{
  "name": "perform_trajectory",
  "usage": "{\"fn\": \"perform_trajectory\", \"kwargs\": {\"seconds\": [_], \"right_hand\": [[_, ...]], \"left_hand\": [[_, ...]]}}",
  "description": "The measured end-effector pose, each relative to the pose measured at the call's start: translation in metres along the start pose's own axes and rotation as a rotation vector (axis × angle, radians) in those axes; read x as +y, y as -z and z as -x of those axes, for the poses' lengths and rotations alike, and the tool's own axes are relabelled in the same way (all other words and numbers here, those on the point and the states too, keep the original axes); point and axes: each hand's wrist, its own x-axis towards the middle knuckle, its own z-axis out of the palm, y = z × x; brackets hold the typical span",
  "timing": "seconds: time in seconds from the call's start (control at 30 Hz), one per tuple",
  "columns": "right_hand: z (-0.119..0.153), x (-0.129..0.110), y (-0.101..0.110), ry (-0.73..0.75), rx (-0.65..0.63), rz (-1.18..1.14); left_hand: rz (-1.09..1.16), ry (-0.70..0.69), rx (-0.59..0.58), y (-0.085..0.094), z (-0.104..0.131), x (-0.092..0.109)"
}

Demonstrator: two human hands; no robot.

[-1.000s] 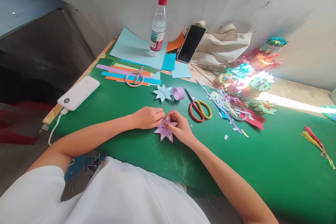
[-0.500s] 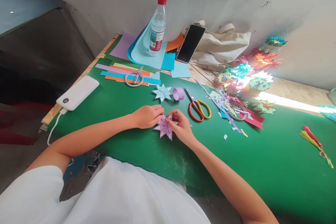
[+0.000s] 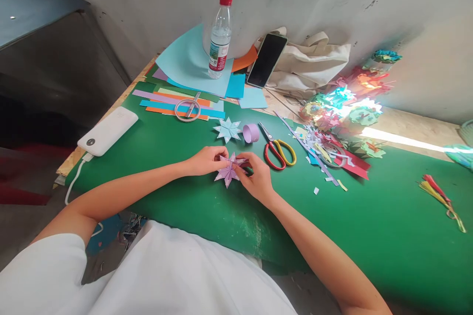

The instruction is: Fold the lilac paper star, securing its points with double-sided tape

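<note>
A purple folded paper star [image 3: 226,175] with several points is held just above the green table mat. My left hand [image 3: 207,160] pinches its upper left edge, the thumb lying over the paper. On the other side my right hand [image 3: 256,177] grips the star between thumb and fingers. Just beyond the hands lie a light blue paper star [image 3: 227,130] and a purple paper ring [image 3: 251,133]. Scissors [image 3: 277,150] with one red and one yellow handle rest to the right of the ring.
Paper strips and a tape roll [image 3: 187,110] lie behind the stars. A water bottle [image 3: 220,39] stands on coloured sheets; a phone [image 3: 267,60] leans on a cloth bag [image 3: 310,64]. Paper scraps [image 3: 321,145] and paper flowers are at right, a power bank [image 3: 108,130] at left.
The purple star has tilted and shifted slightly up and left, and my left thumb now lies over it. The light blue sheet behind the bottle has flopped down to the left.
</note>
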Motion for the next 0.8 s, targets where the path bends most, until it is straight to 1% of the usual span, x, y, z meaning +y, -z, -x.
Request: {"fn": "perform_trajectory", "kwargs": {"seconds": [0.17,0.33,0.5,0.67,0.8], "right_hand": [[-0.003,0.004,0.004,0.196,-0.01,0.175],[-0.001,0.005,0.002,0.274,0.004,0.262],[0.0,0.003,0.001,0.262,0.033,0.274],[0.0,0.0,0.0,0.182,0.069,0.245],[-0.001,-0.004,0.002,0.116,0.057,0.221]], "left_hand": [[0.043,0.019,-0.03,0.002,-0.003,-0.005],[0.046,0.016,-0.038,0.0,-0.003,-0.009],[0.027,-0.001,-0.042,0.0,-0.003,-0.007],[-0.005,-0.004,-0.032,0.0,-0.001,-0.002],[-0.03,-0.005,-0.038,0.0,0.002,0.003]]}}
